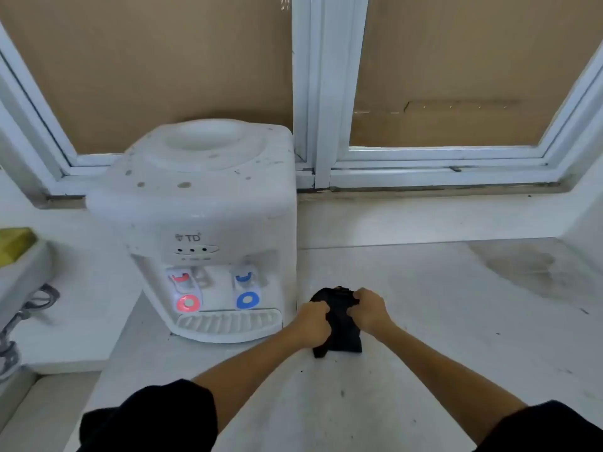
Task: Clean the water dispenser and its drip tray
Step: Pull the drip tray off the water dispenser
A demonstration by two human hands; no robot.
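A white tabletop water dispenser (202, 203) stands on the pale counter, its top spotted with dirt and no bottle on it. It has a red tap (181, 278) and a blue tap (244, 277). Its slotted white drip tray (228, 322) sits at the front base. Just right of the dispenser, both hands hold a black cloth (342, 327) over the counter. My left hand (314, 322) grips its left side and my right hand (368, 310) grips its right side, fingers curled into the fabric.
A white-framed window (321, 93) backed with brown cardboard runs behind the dispenser. A sink edge with a yellow sponge (14, 244) and a metal fitting (19, 318) lies at far left. The counter (456, 321) to the right is stained grey.
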